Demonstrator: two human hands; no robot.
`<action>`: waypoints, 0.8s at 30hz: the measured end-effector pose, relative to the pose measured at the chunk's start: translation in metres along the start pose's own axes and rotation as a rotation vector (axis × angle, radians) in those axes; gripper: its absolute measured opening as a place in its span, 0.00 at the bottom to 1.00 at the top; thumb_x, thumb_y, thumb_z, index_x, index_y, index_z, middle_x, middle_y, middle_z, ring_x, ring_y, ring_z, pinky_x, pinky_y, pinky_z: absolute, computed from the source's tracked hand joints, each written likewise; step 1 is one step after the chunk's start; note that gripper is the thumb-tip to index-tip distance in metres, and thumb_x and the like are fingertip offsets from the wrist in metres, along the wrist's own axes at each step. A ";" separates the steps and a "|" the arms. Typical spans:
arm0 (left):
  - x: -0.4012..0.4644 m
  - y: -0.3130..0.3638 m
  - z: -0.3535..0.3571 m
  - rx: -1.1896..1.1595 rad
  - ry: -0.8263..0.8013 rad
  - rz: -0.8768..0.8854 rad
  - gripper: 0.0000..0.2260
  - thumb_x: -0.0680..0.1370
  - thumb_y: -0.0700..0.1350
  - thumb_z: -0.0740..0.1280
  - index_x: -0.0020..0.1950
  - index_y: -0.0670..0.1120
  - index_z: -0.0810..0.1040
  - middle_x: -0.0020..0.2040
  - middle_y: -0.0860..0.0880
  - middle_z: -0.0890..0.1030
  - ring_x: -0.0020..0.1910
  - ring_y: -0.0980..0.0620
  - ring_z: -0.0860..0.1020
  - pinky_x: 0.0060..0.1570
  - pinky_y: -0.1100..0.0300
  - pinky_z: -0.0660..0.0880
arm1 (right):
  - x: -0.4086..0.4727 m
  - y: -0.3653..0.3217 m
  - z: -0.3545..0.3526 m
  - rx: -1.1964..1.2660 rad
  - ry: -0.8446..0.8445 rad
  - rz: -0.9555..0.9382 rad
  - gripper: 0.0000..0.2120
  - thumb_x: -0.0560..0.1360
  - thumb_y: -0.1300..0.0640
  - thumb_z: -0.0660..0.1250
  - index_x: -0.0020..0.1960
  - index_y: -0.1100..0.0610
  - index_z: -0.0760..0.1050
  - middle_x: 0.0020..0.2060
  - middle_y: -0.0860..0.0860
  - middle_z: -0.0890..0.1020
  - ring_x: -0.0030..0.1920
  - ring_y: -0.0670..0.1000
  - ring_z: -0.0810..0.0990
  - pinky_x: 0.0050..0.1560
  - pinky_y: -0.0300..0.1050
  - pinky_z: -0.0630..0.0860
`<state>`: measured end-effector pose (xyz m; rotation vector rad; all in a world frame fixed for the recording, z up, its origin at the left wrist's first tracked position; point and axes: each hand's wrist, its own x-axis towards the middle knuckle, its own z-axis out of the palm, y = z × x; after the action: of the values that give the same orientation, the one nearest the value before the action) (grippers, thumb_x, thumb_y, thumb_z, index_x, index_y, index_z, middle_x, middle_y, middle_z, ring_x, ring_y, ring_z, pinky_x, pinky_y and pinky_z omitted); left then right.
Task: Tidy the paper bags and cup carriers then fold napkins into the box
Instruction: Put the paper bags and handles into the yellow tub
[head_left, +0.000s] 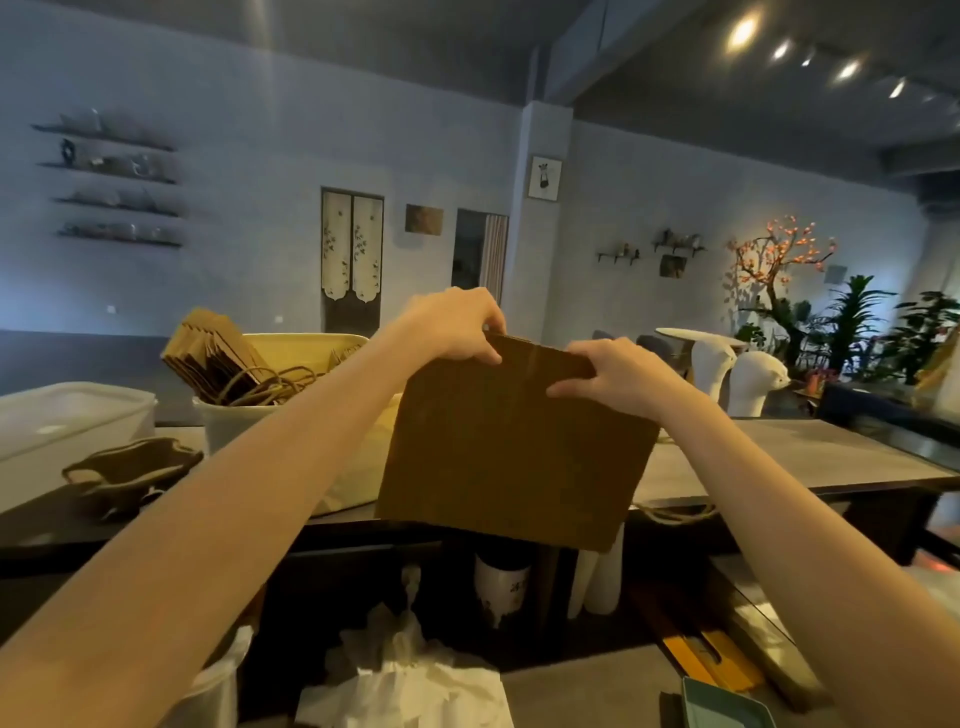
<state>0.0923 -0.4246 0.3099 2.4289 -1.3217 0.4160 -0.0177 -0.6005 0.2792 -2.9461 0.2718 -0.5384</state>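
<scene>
Two bare forearms are showing, reaching in from the lower corners, with no sleeve edge appearing anywhere along them. The left hand (451, 323) and right hand (618, 375) are wearing no gloves, rings or watch.

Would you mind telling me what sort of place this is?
Probably a café or tea shop, seen from behind the counter: a tub of brown paper bags, wall shelves of small wares, and a seating area with potted plants.

Flat brown paper bag (514, 452) held upright above the counter edge.
</scene>
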 end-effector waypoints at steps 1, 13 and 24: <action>-0.002 -0.001 -0.002 0.037 0.052 0.006 0.13 0.76 0.52 0.67 0.58 0.49 0.78 0.53 0.51 0.79 0.50 0.54 0.75 0.44 0.61 0.71 | -0.002 0.000 0.001 0.041 0.003 -0.006 0.19 0.75 0.44 0.65 0.62 0.51 0.75 0.51 0.48 0.81 0.49 0.50 0.80 0.51 0.45 0.79; -0.008 -0.050 -0.024 -0.165 0.602 -0.005 0.17 0.77 0.48 0.66 0.65 0.49 0.70 0.65 0.48 0.72 0.61 0.48 0.73 0.58 0.55 0.73 | -0.005 -0.034 -0.031 0.649 0.324 0.023 0.09 0.76 0.50 0.66 0.52 0.54 0.78 0.42 0.48 0.82 0.42 0.48 0.82 0.45 0.39 0.77; -0.037 -0.125 -0.043 -0.186 0.510 -0.105 0.08 0.79 0.42 0.63 0.55 0.44 0.78 0.54 0.47 0.77 0.50 0.55 0.72 0.48 0.64 0.67 | 0.086 -0.103 -0.014 0.814 0.588 0.234 0.14 0.80 0.52 0.59 0.60 0.58 0.74 0.54 0.54 0.79 0.54 0.55 0.78 0.49 0.46 0.72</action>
<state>0.1752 -0.3152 0.3139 2.0401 -0.9594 0.7826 0.0721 -0.5191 0.3377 -1.9029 0.3414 -1.1410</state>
